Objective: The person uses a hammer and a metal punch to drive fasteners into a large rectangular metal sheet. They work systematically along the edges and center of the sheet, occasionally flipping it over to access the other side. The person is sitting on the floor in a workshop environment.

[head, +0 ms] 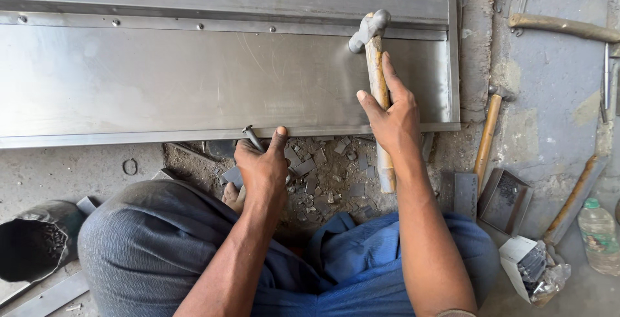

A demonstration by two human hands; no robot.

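Note:
A large sheet-metal panel (194, 78) with riveted strips lies flat on the ground in front of me. My right hand (391, 113) grips the wooden handle of a ball-peen hammer (373, 52), its steel head raised over the panel near the right end. At the panel's near edge, my left hand (263, 168) is closed around a thin metal punch (252, 137), whose tip rests against the edge. My knees in grey and blue trousers fill the bottom of the view.
Small metal offcuts (323, 181) litter the dirt under my hands. A dark can of small parts (35, 239) sits bottom left. To the right lie other wooden-handled tools (487, 136), a small metal tray (504, 197), a torn box (533, 265) and a plastic bottle (599, 236).

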